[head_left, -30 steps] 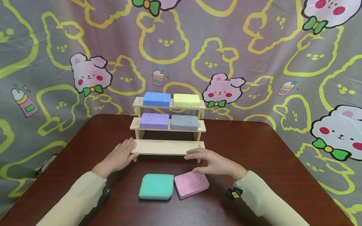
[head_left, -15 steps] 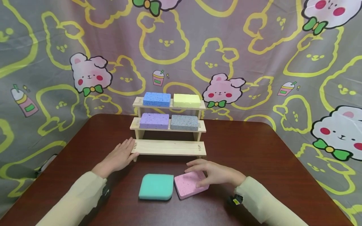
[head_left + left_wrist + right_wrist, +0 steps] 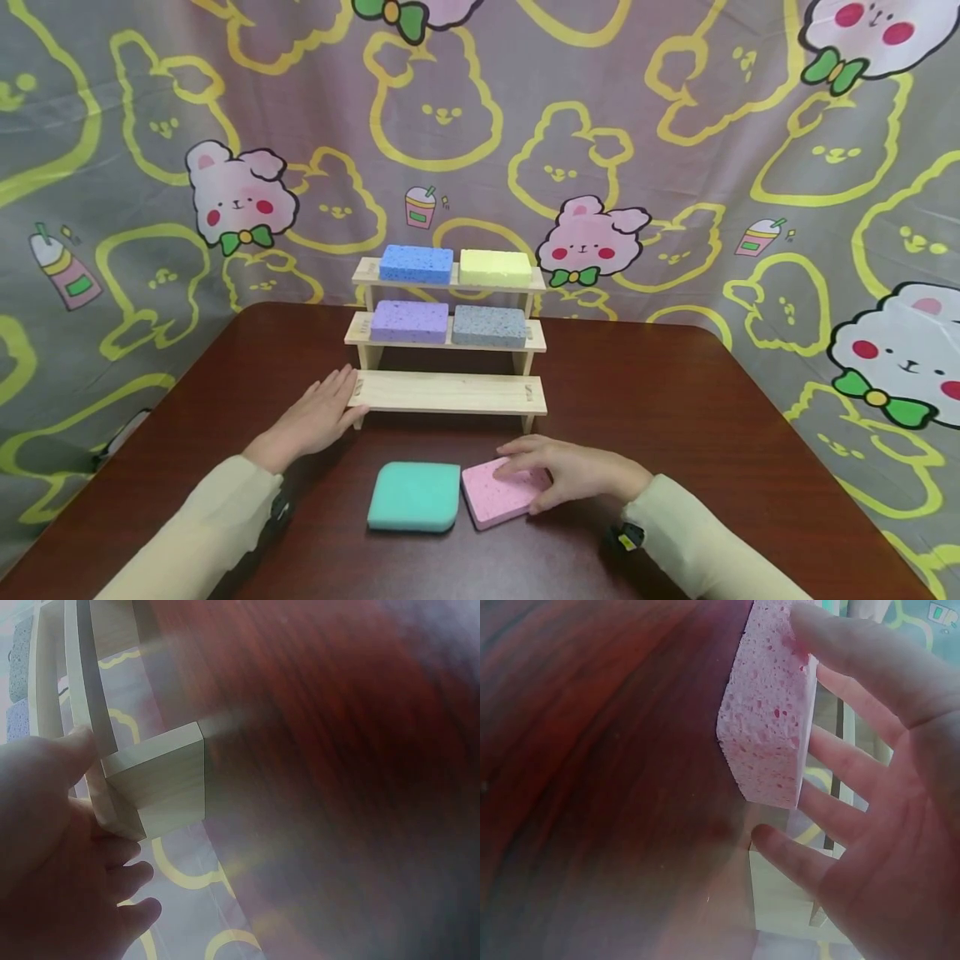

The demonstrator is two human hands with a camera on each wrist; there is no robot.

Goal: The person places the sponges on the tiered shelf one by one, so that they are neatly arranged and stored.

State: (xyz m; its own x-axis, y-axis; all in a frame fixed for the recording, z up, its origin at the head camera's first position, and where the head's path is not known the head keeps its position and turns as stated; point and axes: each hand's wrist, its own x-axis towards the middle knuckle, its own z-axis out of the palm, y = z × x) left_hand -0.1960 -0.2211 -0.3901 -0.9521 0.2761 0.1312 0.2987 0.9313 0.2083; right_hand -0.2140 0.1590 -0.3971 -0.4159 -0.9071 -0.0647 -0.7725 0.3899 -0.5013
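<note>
On the tabletop lies a pink sponge, with a turquoise sponge to its left. My right hand is over the pink sponge's right part. The thumb lies along its near side and bent fingers reach across its top; some fingertips are hidden behind it in the right wrist view. My left hand rests at the left end of the wooden rack's lowest shelf. Its fingers are mostly straight, the thumb touching the shelf's front edge. Nothing lies on that shelf.
Blue and yellow sponges sit on the rack's top shelf. Purple and grey ones occupy the middle shelf. Behind the dark red table hangs a patterned curtain.
My right hand has left the right end of the lowest shelf and come down toward me onto the pink sponge. The left hand and the sponges stay where they were.
</note>
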